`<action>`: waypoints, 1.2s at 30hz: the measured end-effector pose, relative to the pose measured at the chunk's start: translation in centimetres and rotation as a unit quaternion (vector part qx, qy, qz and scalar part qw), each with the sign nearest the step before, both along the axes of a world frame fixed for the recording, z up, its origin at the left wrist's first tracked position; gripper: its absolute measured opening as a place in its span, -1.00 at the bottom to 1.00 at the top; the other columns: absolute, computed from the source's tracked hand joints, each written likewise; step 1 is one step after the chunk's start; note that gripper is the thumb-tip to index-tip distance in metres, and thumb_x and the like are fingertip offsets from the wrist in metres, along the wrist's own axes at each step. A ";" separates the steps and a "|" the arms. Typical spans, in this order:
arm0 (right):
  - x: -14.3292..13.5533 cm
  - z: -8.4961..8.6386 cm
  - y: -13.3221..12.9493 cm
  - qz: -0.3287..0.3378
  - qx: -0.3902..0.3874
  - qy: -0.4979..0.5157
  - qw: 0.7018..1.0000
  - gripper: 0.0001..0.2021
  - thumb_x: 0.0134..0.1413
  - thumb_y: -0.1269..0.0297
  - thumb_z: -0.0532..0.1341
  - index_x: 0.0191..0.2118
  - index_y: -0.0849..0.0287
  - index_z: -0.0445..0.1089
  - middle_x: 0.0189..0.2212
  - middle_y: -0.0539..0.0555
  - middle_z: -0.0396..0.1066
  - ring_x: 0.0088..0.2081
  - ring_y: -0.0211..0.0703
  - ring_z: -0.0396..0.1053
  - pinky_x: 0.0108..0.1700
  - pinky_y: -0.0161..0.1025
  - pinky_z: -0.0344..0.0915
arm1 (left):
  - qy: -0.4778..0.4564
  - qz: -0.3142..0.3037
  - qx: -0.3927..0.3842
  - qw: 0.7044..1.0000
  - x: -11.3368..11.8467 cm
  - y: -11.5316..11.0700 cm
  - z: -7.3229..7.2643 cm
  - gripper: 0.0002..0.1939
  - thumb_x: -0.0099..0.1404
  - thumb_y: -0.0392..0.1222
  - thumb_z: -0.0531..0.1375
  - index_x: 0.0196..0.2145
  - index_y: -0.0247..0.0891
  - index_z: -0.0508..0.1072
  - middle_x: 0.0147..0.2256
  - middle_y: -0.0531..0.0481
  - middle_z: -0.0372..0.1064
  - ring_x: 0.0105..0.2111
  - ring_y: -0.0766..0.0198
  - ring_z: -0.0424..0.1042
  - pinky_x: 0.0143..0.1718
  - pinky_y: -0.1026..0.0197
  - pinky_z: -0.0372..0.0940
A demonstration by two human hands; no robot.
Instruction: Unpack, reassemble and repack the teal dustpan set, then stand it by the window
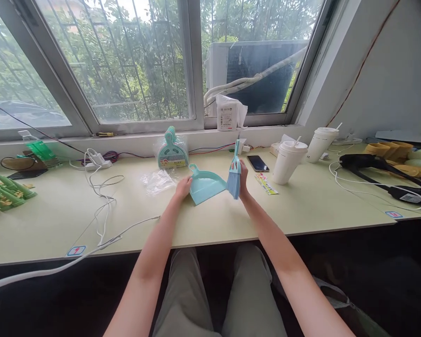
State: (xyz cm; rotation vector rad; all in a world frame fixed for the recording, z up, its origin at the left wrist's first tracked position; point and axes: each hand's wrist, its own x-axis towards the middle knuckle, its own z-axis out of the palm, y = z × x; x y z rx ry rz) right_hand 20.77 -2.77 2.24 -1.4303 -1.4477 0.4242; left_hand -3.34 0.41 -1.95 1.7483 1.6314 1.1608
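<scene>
A light teal dustpan (206, 186) rests on the pale table, its looped handle pointing toward the window. My left hand (184, 186) is closed on the dustpan's left edge near the handle. In my right hand (243, 178) is a small hand brush (234, 183), held upright with its blue bristles pointing down beside the dustpan's right corner. The fingers wrap round the brush just above the bristles. Crumpled clear plastic wrap (157, 181) lies left of my left hand. To the right of my right hand lies a colourful printed card (266, 184).
A stack of packaged dustpan sets (172, 152) stands at the back. Right of my hands are a phone (258, 163) and two white cups, the nearer cup (288, 161) with a straw. White cables (103, 206) trail across the left side. A black strap device (382, 175) lies far right.
</scene>
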 end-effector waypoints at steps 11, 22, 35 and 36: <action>4.5 -2.9 2.4 -0.145 -0.100 -0.321 0.931 -0.60 0.27 0.06 0.09 -0.33 0.21 0.56 -0.34 0.31 0.47 -0.19 0.07 0.44 -0.19 -0.15 0.21 | 0.141 0.110 0.075 0.981 -4.6 1.1 -0.3 -0.73 0.29 -0.39 0.02 -0.21 -0.21 0.48 -0.13 -0.20 0.36 -0.08 0.03 0.40 0.00 0.00 0.27; 5.4 -3.0 2.6 -0.064 -0.185 -0.342 0.919 -0.69 -0.12 0.15 0.39 -0.18 0.10 0.57 -0.10 0.19 0.47 -0.06 0.07 0.37 -0.04 -0.09 0.22 | 0.057 0.063 0.166 0.982 -4.5 0.9 0.4 -0.64 0.12 -0.55 0.08 -0.18 -0.30 0.46 -0.07 -0.15 0.31 -0.25 0.25 0.43 -0.22 0.17 0.41; 4.1 -3.2 2.6 -0.105 -0.062 -0.241 0.963 -0.75 0.05 0.14 0.27 -0.23 0.19 0.53 -0.10 0.21 0.38 0.06 0.08 0.22 -0.01 -0.10 0.26 | 0.075 0.047 0.054 0.995 -3.4 1.4 -0.3 -0.86 0.19 -0.33 0.19 -0.26 -0.32 0.49 -0.31 -0.11 0.43 -0.30 0.21 0.41 -0.09 0.08 0.32; 3.8 -2.9 2.5 -0.101 -0.046 -0.232 0.966 -0.74 0.08 0.12 0.25 -0.22 0.20 0.52 -0.10 0.21 0.37 0.06 0.08 0.21 -0.02 -0.10 0.26 | 0.088 0.050 0.046 0.994 -3.2 1.4 -0.4 -0.85 0.17 -0.36 0.19 -0.27 -0.32 0.49 -0.36 -0.09 0.42 -0.30 0.19 0.41 -0.08 0.07 0.31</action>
